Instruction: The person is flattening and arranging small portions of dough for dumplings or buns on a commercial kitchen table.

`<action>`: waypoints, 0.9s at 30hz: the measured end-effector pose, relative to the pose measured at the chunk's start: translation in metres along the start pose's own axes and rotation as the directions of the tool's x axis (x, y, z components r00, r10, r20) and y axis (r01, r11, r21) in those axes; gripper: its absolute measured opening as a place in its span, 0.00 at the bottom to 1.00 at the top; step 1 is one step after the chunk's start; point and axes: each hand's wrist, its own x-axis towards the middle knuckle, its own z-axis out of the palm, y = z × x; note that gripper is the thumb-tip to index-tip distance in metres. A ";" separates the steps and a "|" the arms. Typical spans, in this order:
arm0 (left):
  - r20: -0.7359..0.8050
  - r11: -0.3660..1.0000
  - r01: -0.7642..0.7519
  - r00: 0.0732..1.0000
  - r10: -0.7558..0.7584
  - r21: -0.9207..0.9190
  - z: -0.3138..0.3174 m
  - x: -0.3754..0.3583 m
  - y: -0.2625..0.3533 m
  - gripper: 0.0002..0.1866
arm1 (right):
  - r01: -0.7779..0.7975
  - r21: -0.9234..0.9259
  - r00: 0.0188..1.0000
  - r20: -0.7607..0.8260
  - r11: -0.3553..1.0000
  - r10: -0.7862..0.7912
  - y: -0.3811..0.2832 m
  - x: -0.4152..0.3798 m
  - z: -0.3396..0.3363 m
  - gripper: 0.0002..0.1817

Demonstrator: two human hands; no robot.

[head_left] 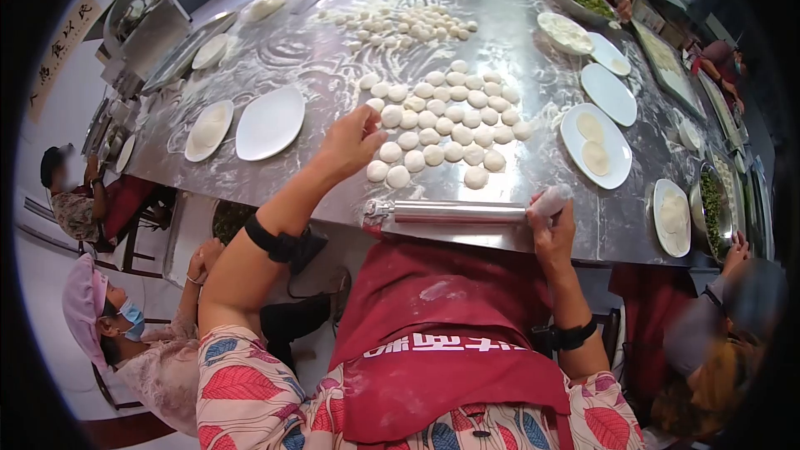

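Observation:
My left hand (352, 142) reaches to the left edge of a group of flattened white dough pieces (433, 155). Its fingers are bent, with the thumb apart, and nothing shows between them; the fingertips are beside the nearest pieces. My right hand (552, 229) is closed around the right handle of a metal rolling pin (471, 212), which lies across the table's near edge. That handle has a whitish wrapping. The pin's left handle is free. Flour is smeared over the steel table (333, 200).
A rounder heap of dough balls (408, 27) sits farther back. Plates flank my work: a bare white plate (270, 122) at left, a plate with round wrappers (596, 158) at right. Co-workers sit on both sides; bowls of green filling (710, 204) stand by those at right.

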 end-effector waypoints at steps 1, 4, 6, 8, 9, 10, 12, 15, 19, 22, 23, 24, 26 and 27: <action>0.032 1.000 -0.026 0.999 0.026 0.008 0.003 -0.002 0.007 0.16 | 0.013 -0.034 1.000 0.008 0.999 -0.013 -0.002 -0.004 -0.003 0.20; 0.259 0.992 -0.121 0.959 0.111 0.023 0.023 -0.028 0.033 0.17 | -0.017 0.010 1.000 -0.008 1.000 0.017 -0.008 -0.008 -0.001 0.19; 0.378 0.958 -0.244 0.910 0.173 0.149 0.038 -0.052 0.052 0.21 | -0.053 0.083 0.998 -0.018 0.995 0.055 -0.005 -0.007 0.000 0.17; 0.420 0.947 -0.305 0.876 0.235 0.106 0.053 -0.066 0.060 0.23 | -0.127 -0.024 0.990 0.058 0.992 0.128 -0.013 0.000 -0.004 0.17; 0.371 0.925 -0.353 0.884 0.282 0.137 0.063 -0.070 0.056 0.24 | -0.158 -0.081 0.982 0.091 0.984 0.165 -0.020 0.007 -0.009 0.17; 0.318 0.900 -0.402 0.886 0.337 0.168 0.071 -0.071 0.053 0.24 | -0.074 -0.243 0.975 0.188 0.967 0.122 -0.025 0.015 -0.018 0.18; 0.275 0.886 -0.423 0.889 0.366 0.191 0.074 -0.071 0.053 0.25 | 0.129 -0.527 0.917 0.386 0.840 0.101 -0.040 0.036 -0.043 0.18; 0.235 0.852 -0.474 0.874 0.425 0.222 0.076 -0.067 0.053 0.27 | 0.269 -0.559 0.898 0.439 0.784 0.005 -0.078 0.076 -0.076 0.22; 0.181 0.801 -0.540 0.842 0.509 0.259 0.078 -0.062 0.049 0.28 | 0.240 -0.642 0.945 0.327 0.728 -0.023 -0.090 0.153 -0.102 0.21; 0.159 0.761 -0.567 0.822 0.547 0.316 0.081 -0.061 0.044 0.28 | 0.347 -0.693 0.935 0.303 0.632 -0.182 -0.061 0.227 -0.115 0.18; 0.154 0.755 -0.570 0.819 0.553 0.324 0.082 -0.061 0.042 0.28 | 0.321 -0.724 0.946 0.278 0.610 -0.168 -0.050 0.251 -0.118 0.16; 0.148 0.750 -0.572 0.817 0.558 0.332 0.084 -0.061 0.040 0.29 | 0.288 -0.747 0.956 0.257 0.599 -0.139 -0.042 0.273 -0.117 0.15; 0.156 0.739 -0.573 0.815 0.558 0.354 0.084 -0.060 0.039 0.28 | 0.219 -0.787 0.974 0.212 0.577 -0.081 -0.024 0.312 -0.114 0.15; 0.146 0.739 -0.572 0.815 0.561 0.355 0.085 -0.058 0.039 0.27 | 0.208 -0.801 0.977 0.202 0.562 -0.074 -0.010 0.332 -0.114 0.15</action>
